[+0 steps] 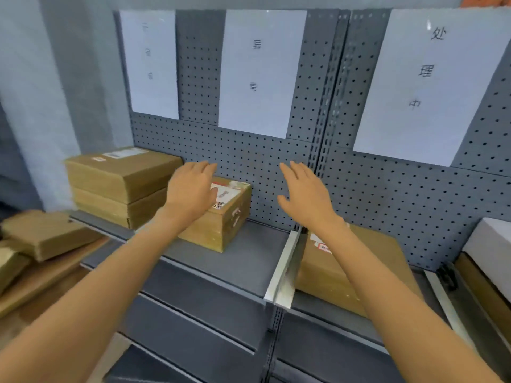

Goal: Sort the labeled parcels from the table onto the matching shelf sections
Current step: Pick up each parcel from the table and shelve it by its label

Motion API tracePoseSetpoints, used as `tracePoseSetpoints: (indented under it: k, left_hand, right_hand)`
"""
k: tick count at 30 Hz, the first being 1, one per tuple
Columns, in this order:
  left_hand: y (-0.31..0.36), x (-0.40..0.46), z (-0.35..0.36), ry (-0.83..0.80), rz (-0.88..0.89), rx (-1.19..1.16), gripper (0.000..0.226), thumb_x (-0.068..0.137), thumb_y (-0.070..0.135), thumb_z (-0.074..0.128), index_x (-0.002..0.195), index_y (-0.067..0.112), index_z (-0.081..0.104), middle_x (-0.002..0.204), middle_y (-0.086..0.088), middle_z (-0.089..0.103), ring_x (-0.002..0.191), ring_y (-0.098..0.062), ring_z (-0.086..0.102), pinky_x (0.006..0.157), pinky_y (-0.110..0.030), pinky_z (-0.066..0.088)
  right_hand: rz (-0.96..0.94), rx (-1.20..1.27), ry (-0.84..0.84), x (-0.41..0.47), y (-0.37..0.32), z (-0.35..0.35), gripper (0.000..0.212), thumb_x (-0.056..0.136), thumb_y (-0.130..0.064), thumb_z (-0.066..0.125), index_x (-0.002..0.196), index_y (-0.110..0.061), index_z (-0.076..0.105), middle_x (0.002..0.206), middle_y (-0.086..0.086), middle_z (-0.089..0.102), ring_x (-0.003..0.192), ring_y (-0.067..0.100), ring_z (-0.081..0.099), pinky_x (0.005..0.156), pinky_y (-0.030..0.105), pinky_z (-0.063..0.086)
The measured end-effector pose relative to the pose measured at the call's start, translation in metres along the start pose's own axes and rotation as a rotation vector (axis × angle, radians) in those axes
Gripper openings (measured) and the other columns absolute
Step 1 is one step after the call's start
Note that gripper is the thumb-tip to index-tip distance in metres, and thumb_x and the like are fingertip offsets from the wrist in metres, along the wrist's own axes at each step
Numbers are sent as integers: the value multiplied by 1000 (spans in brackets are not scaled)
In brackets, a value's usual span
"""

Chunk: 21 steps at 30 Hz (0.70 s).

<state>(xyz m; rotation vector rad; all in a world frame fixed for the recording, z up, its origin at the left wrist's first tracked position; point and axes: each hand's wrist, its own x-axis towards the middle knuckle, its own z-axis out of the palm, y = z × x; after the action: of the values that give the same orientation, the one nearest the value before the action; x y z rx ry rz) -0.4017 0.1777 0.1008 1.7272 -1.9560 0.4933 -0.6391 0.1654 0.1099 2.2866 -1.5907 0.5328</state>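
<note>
A small brown labeled parcel (226,217) sits on the grey shelf (243,261) in the middle section, under the middle paper sign (260,73). My left hand (190,189) hovers flat just over its left top edge, fingers apart, holding nothing. Above the shelf to the parcel's right is my right hand (307,194), open and empty. A stack of two flat parcels (121,186) stands in the left section. Partly hidden by my right forearm, a flat parcel (351,266) lies in the right section, past the white divider (284,269).
More brown parcels (47,236) lie on the wooden table (41,294) at the left. A white box (489,250) stands at the far right of the shelf. Paper signs hang on the pegboard back (276,167). Lower shelf edges run below.
</note>
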Motion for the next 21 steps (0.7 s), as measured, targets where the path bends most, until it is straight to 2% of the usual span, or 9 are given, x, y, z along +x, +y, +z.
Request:
tracePoseSetpoints:
  k: [4, 8, 11, 16, 19, 21]
  left_hand:
    - [-87, -34, -29, 18, -66, 125, 54, 80, 16, 68, 130, 2, 53, 132, -18, 55, 122, -38, 48, 98, -46, 41]
    - [-175, -74, -52, -32, -136, 219, 67, 69, 12, 75, 131, 0, 52, 128, -22, 56, 115, -42, 53, 92, -50, 45]
    - [-239, -107, -71, -62, -174, 300, 67, 65, 13, 77, 126, -2, 54, 122, -23, 58, 110, -42, 55, 88, -49, 47]
    - [-327, -170, -105, -52, -259, 447, 61, 75, 15, 73, 130, -1, 53, 128, -22, 57, 118, -40, 53, 98, -47, 44]
    - [-370, -210, -123, -75, -336, 489, 63, 86, 24, 63, 142, 6, 41, 144, -16, 44, 133, -33, 40, 111, -43, 32]
    - [-394, -235, -134, -67, -392, 488, 64, 88, 26, 61, 145, 8, 38, 148, -13, 41, 136, -31, 36, 113, -41, 28]
  right_hand:
    - [-111, 16, 2, 29, -78, 9, 73, 97, -31, 53, 155, -14, 14, 161, 12, 15, 148, 27, 13, 119, 38, 17]
    - [-197, 67, 7, 50, -169, 15, 72, 94, -29, 55, 154, -17, 17, 159, 11, 19, 145, 28, 19, 116, 40, 22]
    - [-261, 112, 21, 62, -239, 18, 72, 93, -30, 57, 153, -17, 21, 158, 10, 22, 144, 27, 22, 115, 40, 24]
    - [-388, 176, 54, 72, -350, 24, 72, 88, -27, 62, 150, -15, 28, 153, 11, 32, 139, 28, 30, 113, 38, 27]
    - [-450, 242, 46, 70, -411, 33, 70, 89, -22, 59, 151, -15, 27, 153, 11, 31, 139, 30, 30, 110, 40, 32]
    - [-486, 273, 21, 67, -446, 39, 70, 90, -23, 57, 152, -15, 25, 155, 11, 26, 141, 30, 26, 108, 40, 32]
